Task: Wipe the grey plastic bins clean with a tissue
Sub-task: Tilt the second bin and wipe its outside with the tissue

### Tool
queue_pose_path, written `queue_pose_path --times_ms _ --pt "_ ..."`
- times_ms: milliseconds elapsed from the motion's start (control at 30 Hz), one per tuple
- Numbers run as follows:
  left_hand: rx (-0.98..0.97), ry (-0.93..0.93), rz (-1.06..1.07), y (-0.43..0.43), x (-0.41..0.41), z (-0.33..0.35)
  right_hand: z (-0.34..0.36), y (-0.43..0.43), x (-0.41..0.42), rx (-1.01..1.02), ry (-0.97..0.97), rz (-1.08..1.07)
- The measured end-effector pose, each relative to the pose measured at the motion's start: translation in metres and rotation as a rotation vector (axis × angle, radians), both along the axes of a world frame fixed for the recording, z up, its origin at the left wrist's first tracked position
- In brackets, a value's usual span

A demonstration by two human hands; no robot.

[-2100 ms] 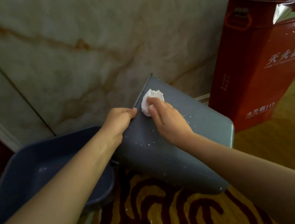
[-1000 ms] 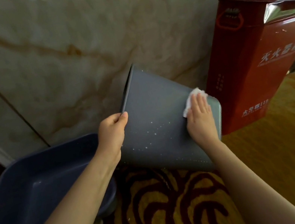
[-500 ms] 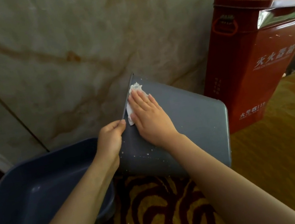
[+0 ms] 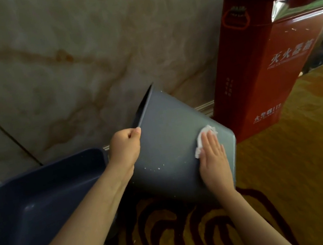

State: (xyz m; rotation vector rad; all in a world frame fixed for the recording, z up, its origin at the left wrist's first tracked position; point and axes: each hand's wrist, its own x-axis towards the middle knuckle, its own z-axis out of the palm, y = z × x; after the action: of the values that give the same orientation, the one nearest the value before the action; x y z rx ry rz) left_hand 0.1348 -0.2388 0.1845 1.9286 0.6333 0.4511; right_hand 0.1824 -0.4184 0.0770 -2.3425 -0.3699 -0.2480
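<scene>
While the left hand [image 4: 125, 148] pinches the tipped grey plastic bin [image 4: 173, 148] by its rim, the flat right hand [image 4: 213, 156] presses the crumpled white tissue [image 4: 202, 141] on it. Next, probably rub off the white specks [image 4: 155, 168].

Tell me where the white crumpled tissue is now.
In the head view, the white crumpled tissue lies under the right hand, pressed on the tilted grey plastic bin near the red metal box.

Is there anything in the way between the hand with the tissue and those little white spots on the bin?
Nothing visible. The right hand presses the tissue on the tilted bin; bare grey surface lies between it and the white spots.
</scene>
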Motion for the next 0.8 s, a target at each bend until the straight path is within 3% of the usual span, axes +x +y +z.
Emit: queue_pose_path --times_ms 100,267,533,800 --pt "-0.016 0.015 0.014 0.0 0.006 -0.002 -0.021 -0.018 0.003 0.007 0.092 -0.073" --pt "-0.253 0.066 -0.005 0.007 0.015 0.009 -0.01 -0.007 0.006 0.08 0.196 -0.136" --pt "-0.414 0.194 -0.008 0.003 0.034 0.025 0.058 0.085 -0.055 0.169 -0.044 0.285" --pt "-0.34 0.264 -0.057 -0.003 0.045 0.034 0.043 0.078 -0.065 0.125 -0.104 0.134"
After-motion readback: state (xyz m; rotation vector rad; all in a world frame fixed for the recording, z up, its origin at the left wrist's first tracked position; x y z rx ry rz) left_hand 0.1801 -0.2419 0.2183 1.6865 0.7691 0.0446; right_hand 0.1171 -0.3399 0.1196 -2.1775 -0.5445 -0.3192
